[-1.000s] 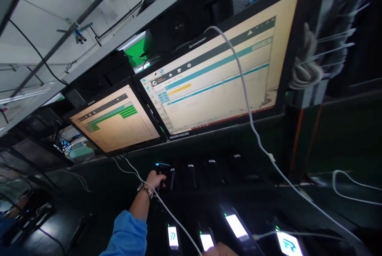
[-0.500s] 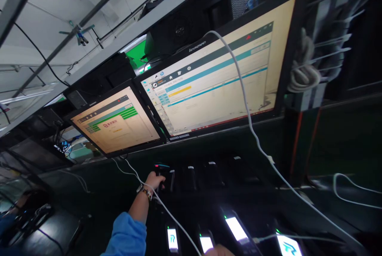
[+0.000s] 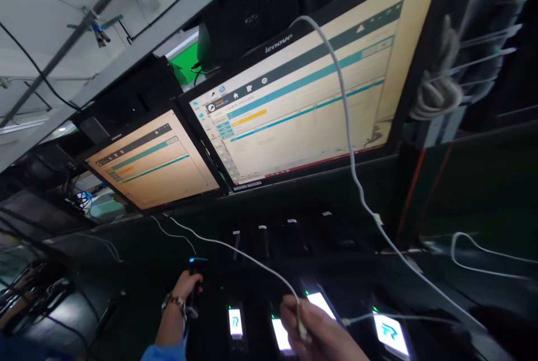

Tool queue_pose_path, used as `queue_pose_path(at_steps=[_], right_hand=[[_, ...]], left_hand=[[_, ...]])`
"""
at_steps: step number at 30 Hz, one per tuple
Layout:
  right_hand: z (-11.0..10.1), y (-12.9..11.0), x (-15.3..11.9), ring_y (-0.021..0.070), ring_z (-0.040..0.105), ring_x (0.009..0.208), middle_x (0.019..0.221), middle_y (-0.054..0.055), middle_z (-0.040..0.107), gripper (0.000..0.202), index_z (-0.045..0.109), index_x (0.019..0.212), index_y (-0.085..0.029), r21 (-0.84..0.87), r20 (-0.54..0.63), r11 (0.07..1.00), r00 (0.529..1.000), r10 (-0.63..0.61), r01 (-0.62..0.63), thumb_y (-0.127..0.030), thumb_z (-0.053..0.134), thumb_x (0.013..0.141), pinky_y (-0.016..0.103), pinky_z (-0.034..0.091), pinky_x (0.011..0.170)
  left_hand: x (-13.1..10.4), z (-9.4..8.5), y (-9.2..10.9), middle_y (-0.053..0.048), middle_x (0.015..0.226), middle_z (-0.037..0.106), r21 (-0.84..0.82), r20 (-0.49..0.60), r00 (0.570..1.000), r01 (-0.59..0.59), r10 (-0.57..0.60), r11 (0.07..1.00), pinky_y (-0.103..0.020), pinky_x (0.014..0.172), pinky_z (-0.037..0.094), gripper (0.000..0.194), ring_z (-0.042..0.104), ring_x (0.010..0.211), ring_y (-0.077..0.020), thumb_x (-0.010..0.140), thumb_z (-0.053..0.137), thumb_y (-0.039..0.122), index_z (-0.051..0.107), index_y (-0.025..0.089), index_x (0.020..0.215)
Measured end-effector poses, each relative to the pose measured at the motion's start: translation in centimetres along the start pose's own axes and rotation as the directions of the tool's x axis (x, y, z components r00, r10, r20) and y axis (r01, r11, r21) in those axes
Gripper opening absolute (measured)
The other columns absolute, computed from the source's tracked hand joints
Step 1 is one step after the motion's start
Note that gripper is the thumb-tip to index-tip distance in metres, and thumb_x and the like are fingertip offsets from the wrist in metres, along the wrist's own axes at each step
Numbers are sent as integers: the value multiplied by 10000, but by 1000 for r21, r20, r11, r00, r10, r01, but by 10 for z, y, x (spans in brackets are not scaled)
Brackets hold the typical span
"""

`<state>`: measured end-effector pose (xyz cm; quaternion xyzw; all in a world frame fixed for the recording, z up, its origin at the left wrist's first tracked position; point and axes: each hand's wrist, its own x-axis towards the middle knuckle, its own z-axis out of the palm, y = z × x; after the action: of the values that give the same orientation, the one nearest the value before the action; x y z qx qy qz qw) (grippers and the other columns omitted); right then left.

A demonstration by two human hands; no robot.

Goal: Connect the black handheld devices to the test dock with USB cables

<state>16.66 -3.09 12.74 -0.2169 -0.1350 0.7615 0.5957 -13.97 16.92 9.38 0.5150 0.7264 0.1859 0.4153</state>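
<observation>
My left hand (image 3: 185, 286) is wrapped round a dark handheld scanner (image 3: 197, 263) with a blue light on its top, left of the devices. My right hand (image 3: 311, 324), at the bottom centre, pinches the connector end of a white cable (image 3: 301, 324). Behind and beside it lie handheld devices with lit screens: one (image 3: 236, 323) to the left, one (image 3: 281, 336) partly behind my fingers, another (image 3: 320, 302) just above the hand. A further lit device (image 3: 390, 334) lies to the right, near a white cable plug (image 3: 346, 322).
Two monitors, a left one (image 3: 155, 165) and a larger Lenovo (image 3: 302, 103), stand behind the dark bench. A row of dark devices with white labels (image 3: 292, 235) lies below them. A long white cable (image 3: 351, 153) hangs across the right screen. Another person's arm shows at far left.
My left hand has moved left and down with the scanner. My right hand has risen into view with the cable end. The left monitor's green rows have gone from the screen.
</observation>
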Motion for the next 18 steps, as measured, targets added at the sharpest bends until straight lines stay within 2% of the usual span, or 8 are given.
queue_pose_path(at_steps=[2,5,9,10,12,14,16,18], right_hand=[[-1,-5,6,88,457,596,689,1,551,383,717,848,-195,53,-77,998,997,-22,26,-464,846,609,228,391,554],[-4,-10,20,74,445,575,633,-12,545,400,735,805,-176,82,-146,995,989,-35,48,-422,896,534,202,386,531],[-10,-15,38,44,387,524,597,-35,528,389,740,802,-170,100,-184,991,980,-74,94,-359,915,510,170,363,488],[-12,-17,41,39,379,518,600,-36,530,382,739,805,-168,105,-186,989,979,-87,108,-349,914,517,165,361,481],[-13,-21,46,37,374,513,597,-36,530,369,737,803,-163,102,-186,987,977,-106,126,-342,909,531,163,360,474],[-12,-25,50,42,385,517,591,-34,531,364,735,797,-159,79,-185,988,976,-119,136,-347,906,536,167,369,480],[-9,-28,53,48,409,524,590,-34,539,368,735,798,-163,45,-183,990,975,-122,132,-352,907,533,175,384,495],[-5,-29,57,51,438,530,593,-33,557,361,733,792,-169,7,-173,992,977,-125,128,-350,907,533,181,401,514]], left_hand=[[0,3,-27,2,439,545,57,-31,998,48,-47,997,-266,488,412,145,559,447,-158,655,647,216,544,175,561],[5,21,-58,-22,534,616,147,-82,995,73,-61,987,-310,602,478,161,635,592,-203,652,686,253,568,173,577],[14,43,-71,-62,718,697,253,-170,985,75,-32,964,-344,786,494,78,676,834,-239,702,639,210,621,161,644],[15,46,-67,-89,770,706,277,-206,978,86,-28,957,-357,816,487,52,672,899,-269,708,615,183,644,151,679],[16,52,-50,-171,989,693,316,-309,951,93,10,944,-403,916,446,215,605,1095,-337,758,520,166,676,98,890],[15,62,-23,-216,1274,565,357,-384,916,30,117,934,-418,1042,357,428,466,1278,-323,826,382,178,554,53,1197],[17,80,10,-151,1389,483,404,-326,905,-129,274,906,-331,1091,313,499,431,1309,-225,853,347,207,433,114,1336],[23,100,42,-90,1297,571,427,-164,915,-272,370,862,-293,1059,347,469,496,1237,-216,804,501,284,522,195,1264]])
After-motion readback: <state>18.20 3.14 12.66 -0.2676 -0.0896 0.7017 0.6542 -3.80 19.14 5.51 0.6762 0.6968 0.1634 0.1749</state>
